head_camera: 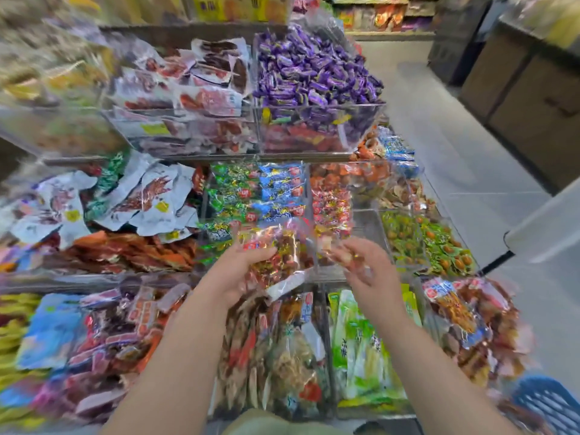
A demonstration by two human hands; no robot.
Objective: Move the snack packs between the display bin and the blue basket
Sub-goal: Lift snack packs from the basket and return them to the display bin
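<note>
While the left hand (240,273) grips a bundle of snack packs (277,257), fingers curled round its lower edge, the right hand (368,273) pinches a small pack (340,253) at its fingertips just beside it; blur hides finer detail. The wrappers are clear and crinkly, red and gold inside. Both are held over a clear display bin (367,218) in the middle tier. The blue basket (547,403) sits at the lower right, well apart. Purple sweets (314,67) heap the top tier. Beyond are a pale tiled floor (455,152) and brown boxes (518,98).
</note>
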